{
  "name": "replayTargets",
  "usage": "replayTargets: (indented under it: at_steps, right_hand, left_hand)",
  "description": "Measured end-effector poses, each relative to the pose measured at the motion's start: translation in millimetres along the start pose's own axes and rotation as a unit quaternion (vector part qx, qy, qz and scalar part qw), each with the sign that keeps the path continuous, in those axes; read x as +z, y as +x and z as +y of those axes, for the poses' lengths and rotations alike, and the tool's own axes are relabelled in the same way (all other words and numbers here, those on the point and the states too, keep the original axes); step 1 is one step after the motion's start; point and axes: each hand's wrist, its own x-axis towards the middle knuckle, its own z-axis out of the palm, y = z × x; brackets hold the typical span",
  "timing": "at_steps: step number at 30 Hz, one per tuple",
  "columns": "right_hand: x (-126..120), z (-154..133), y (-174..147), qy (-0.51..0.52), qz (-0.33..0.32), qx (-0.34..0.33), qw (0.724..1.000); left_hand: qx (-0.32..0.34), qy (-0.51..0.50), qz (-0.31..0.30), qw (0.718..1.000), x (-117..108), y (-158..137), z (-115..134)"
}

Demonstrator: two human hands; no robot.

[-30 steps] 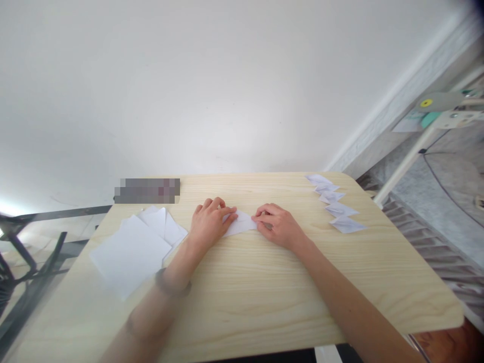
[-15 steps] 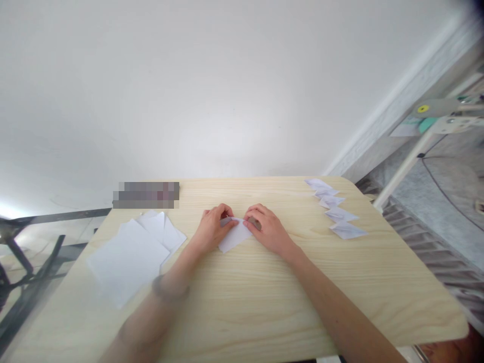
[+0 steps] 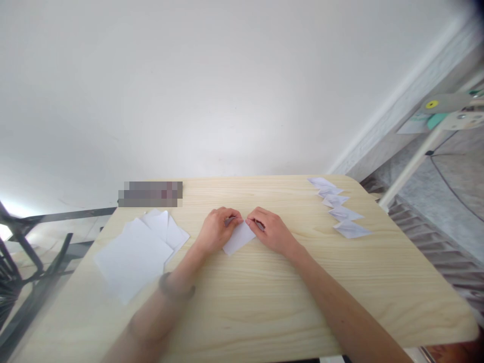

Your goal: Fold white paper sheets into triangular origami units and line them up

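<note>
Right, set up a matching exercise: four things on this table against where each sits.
Things:
1. folded paper piece
2. stack of white sheets
3. row of folded paper pieces
4. blurred-out patch

Places:
A. far right of the wooden table
B. between the left hand and right hand
C. far left edge
D. left side, near the left forearm

Pairs: 1-B, 2-D, 3-A, 4-C

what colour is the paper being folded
White; the head view shows the folded paper between both hands.
</note>
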Motion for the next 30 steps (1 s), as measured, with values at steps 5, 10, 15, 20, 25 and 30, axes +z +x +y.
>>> replayTargets:
  at_steps: [5, 10, 15, 20, 25, 30]
  right_hand:
    - [0.7, 2.6, -1.3, 0.01, 0.013, 0.025, 1.0]
    - [0.8, 2.9, -1.2, 0.036, 0.021, 0.027, 0.999]
    - [0.7, 5.8, -0.2, 0.08, 0.063, 0.088, 0.991]
    - [-0.1, 14.2, -0.5, 0.159, 0.101, 0.161, 0.969]
    - [-1.3, 12.9, -0.4, 0.15, 0.104, 0.154, 0.971]
    - [0.5, 11.9, -0.3, 0.098, 0.128, 0.15, 0.976]
  left_hand:
    - [-0.051, -0.067, 0.0, 0.996, -1.2, -1.2, 1.3]
    - [-0.069, -0.142, -0.019, 0.987, -1.1, -2.5, 0.7]
    - [-0.086, -0.167, -0.011, 0.982, -0.2, -2.3, -1.0]
    - [-0.09, -0.194, -0.033, 0.976, -1.5, -2.2, -3.7]
    - [-0.093, -0.21, -0.044, 0.972, -1.0, -2.3, -5.2]
    - [-0.072, -0.222, -0.026, 0.972, -1.6, -3.1, -4.9]
